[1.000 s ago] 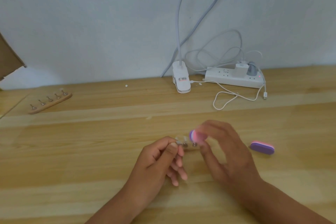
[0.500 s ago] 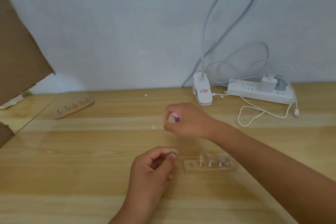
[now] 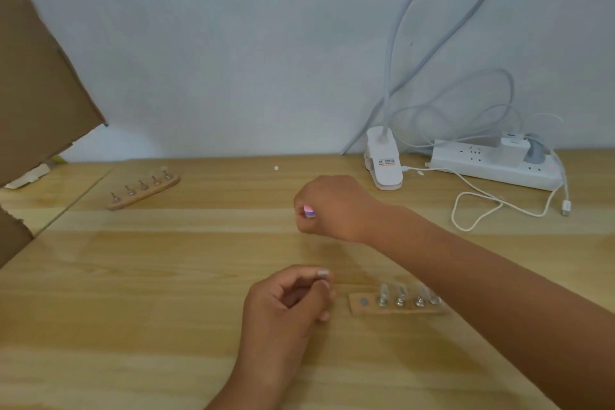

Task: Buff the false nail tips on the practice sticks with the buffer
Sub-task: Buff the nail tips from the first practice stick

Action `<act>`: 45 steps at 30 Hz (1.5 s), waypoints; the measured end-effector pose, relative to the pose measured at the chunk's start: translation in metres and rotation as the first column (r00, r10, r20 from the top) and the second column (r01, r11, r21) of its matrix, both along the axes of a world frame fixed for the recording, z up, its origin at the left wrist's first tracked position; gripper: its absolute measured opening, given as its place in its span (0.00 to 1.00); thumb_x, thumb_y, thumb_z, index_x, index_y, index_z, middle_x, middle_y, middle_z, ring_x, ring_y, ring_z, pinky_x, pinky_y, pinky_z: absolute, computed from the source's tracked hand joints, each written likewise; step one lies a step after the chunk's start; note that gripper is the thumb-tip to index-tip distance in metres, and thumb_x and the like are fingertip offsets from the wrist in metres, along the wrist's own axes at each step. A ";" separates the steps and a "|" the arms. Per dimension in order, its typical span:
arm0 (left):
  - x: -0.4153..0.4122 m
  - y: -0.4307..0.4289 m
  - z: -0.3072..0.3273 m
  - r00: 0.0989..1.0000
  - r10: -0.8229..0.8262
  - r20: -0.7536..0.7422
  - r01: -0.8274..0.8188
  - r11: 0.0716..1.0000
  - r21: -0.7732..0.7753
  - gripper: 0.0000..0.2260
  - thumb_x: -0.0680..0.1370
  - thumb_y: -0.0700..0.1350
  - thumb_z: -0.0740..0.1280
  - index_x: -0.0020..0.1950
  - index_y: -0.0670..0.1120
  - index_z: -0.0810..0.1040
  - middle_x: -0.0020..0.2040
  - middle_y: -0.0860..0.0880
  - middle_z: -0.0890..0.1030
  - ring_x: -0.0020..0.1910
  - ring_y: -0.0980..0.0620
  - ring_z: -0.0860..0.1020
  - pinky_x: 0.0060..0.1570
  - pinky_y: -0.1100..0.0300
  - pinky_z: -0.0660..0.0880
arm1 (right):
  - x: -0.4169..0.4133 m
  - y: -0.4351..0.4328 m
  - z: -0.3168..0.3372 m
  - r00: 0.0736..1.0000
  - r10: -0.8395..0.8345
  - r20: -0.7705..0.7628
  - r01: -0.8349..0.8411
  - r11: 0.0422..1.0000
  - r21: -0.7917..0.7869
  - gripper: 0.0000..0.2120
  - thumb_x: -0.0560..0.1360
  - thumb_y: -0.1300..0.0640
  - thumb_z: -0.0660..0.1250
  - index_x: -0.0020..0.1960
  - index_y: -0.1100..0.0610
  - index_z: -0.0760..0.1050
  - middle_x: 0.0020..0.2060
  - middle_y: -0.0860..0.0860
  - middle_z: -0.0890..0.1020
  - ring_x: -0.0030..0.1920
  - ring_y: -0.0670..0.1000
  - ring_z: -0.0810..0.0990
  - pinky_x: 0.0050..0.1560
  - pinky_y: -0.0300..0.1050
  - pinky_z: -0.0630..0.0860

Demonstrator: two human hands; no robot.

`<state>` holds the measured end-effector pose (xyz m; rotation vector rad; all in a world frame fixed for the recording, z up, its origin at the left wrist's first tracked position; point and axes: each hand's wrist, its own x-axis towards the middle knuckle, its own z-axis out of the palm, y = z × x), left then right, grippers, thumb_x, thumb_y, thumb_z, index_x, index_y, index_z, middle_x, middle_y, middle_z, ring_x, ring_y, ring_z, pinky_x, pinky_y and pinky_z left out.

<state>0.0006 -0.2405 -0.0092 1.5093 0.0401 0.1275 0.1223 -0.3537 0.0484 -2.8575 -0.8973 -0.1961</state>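
My right hand (image 3: pixel 336 206) is curled round a small pink and purple buffer (image 3: pixel 309 212), held above the middle of the wooden table. Nearer to me, my left hand (image 3: pixel 286 306) pinches a practice stick with a false nail tip (image 3: pixel 322 273) between thumb and forefinger. Just right of it lies a wooden holder (image 3: pixel 396 308) with several nail sticks standing in it and one free slot at its left end; my right forearm crosses over its right end. A second wooden holder (image 3: pixel 143 192) with several sticks sits at the far left.
A white clip lamp (image 3: pixel 384 163) stands at the back by the wall, its head overhead. A white power strip (image 3: pixel 492 165) with plugs and loose white cables (image 3: pixel 482 206) lies at the back right. Brown cardboard (image 3: pixel 36 83) leans in from the left.
My right hand carried the buffer away from the nail tip, up and to the left. The camera view swung left, so the purple buffer on the table is out of sight.
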 end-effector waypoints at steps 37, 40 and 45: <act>-0.028 -0.034 0.010 0.977 -0.201 0.063 0.195 0.977 0.091 0.05 0.65 0.42 0.76 0.40 0.47 0.87 0.38 0.45 0.85 0.30 0.52 0.79 0.30 0.62 0.75 | -0.152 -0.088 -0.070 0.807 -0.214 0.551 -0.120 0.853 0.508 0.06 0.76 0.57 0.71 0.45 0.55 0.87 0.27 0.49 0.75 0.26 0.51 0.72 0.27 0.41 0.72; -0.028 -0.034 0.008 0.977 -0.204 0.068 0.198 0.976 0.087 0.06 0.65 0.45 0.75 0.40 0.48 0.87 0.38 0.44 0.85 0.31 0.51 0.79 0.29 0.61 0.75 | -0.151 -0.088 -0.071 0.828 -0.203 0.522 -0.137 0.830 0.541 0.06 0.76 0.57 0.71 0.46 0.56 0.87 0.27 0.48 0.75 0.26 0.50 0.71 0.27 0.40 0.71; -0.027 -0.034 0.008 0.972 -0.219 0.091 0.211 0.974 0.083 0.05 0.66 0.44 0.75 0.41 0.48 0.87 0.40 0.45 0.85 0.33 0.52 0.79 0.30 0.62 0.74 | -0.151 -0.087 -0.071 0.905 -0.177 0.388 -0.139 0.738 0.660 0.07 0.76 0.56 0.71 0.47 0.57 0.87 0.28 0.46 0.74 0.30 0.41 0.65 0.29 0.38 0.71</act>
